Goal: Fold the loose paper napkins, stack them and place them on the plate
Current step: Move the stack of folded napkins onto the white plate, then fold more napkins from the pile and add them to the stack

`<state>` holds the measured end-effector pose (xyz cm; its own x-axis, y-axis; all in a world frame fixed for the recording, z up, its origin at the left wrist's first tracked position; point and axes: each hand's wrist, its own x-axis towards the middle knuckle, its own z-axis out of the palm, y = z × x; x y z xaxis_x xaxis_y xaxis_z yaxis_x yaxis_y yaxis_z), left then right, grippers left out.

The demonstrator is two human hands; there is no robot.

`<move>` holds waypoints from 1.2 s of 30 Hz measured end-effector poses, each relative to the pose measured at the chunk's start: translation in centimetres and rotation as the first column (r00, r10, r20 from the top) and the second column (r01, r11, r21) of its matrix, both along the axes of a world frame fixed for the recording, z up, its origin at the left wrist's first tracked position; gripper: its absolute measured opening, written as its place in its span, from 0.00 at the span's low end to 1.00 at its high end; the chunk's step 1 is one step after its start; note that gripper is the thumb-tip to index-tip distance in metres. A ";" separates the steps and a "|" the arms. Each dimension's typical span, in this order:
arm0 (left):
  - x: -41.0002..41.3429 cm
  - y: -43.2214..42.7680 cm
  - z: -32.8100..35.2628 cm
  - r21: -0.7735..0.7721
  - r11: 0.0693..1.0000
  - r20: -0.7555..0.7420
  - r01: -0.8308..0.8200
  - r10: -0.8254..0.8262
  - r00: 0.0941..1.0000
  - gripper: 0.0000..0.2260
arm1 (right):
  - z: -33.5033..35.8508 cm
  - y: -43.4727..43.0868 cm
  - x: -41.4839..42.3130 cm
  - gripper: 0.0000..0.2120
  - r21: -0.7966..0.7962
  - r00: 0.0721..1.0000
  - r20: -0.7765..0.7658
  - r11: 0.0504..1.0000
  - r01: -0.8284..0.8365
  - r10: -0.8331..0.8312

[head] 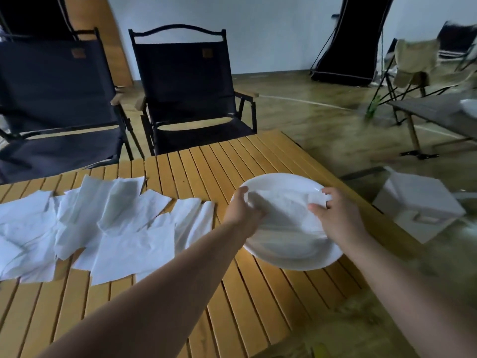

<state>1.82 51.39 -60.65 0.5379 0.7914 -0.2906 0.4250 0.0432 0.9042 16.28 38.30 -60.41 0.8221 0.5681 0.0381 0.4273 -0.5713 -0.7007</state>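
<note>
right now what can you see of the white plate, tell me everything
The plate is round, white and glossy, ceramic by its look, shallow with a raised rim. It sits near the right edge of the slatted wooden table, right of the loose napkins. A white napkin lies in it, blurred. The left hand grips that napkin at the left rim and the right hand pinches it at the right. Whether the plate rests flat cannot be told.
</note>
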 end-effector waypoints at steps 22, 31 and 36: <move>1.3 -1.9 -3.3 0.513 0.527 -0.697 0.677 -0.204 0.687 0.28 | -2.8 0.4 -0.4 0.29 -0.701 0.823 0.221 0.672 -0.239 0.523; -6.1 2.3 -2.2 0.648 0.565 -0.561 0.510 -0.099 0.822 0.27 | 1.2 4.5 -7.1 0.32 -0.489 0.813 0.330 0.824 -0.287 0.480; -17.2 6.3 -2.1 0.549 0.720 -0.649 0.425 0.047 0.759 0.29 | 1.3 8.1 -14.6 0.32 -0.425 0.741 0.285 0.773 -0.472 0.608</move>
